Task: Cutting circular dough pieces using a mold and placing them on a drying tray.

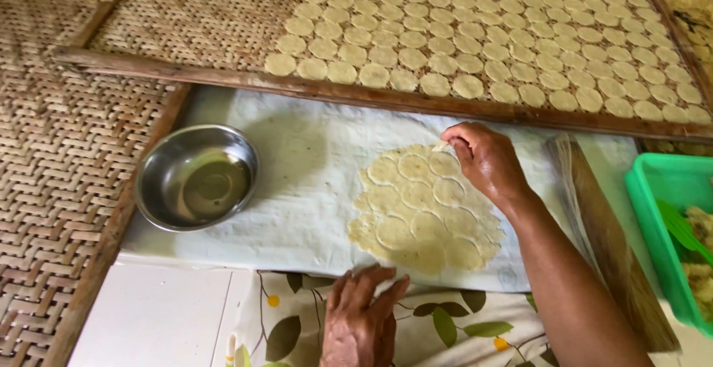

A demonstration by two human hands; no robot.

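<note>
A flat sheet of pale dough (pixel 423 215) lies in the middle of the frame on a white cloth (pixel 297 189), scored all over with round cut-outs that sit in place. The right hand (pixel 486 160) reaches in from the lower right and rests at the sheet's upper edge, its thumb and forefinger pinched together on a small scrap of dough (pixel 441 146) at the rim. The left hand (pixel 362 315) lies at the bottom centre of the frame, palm down, fingers stretched out and loosely together, the tips pressing the near edge of the cloth just below the sheet; it holds nothing.

To the left of the sheet, on the same cloth, stands a steel bowl (pixel 197 177) (shallow, with a little liquid in the bottom). Across the top of the frame runs a woven tray (pixel 186 18) with a wooden rim, its right part packed with rows of dough discs (pixel 483 33). A green plastic basket (pixel 657 211) sits at the right edge, and a leaf-patterned fabric (pixel 445 330) covers the lower centre.
</note>
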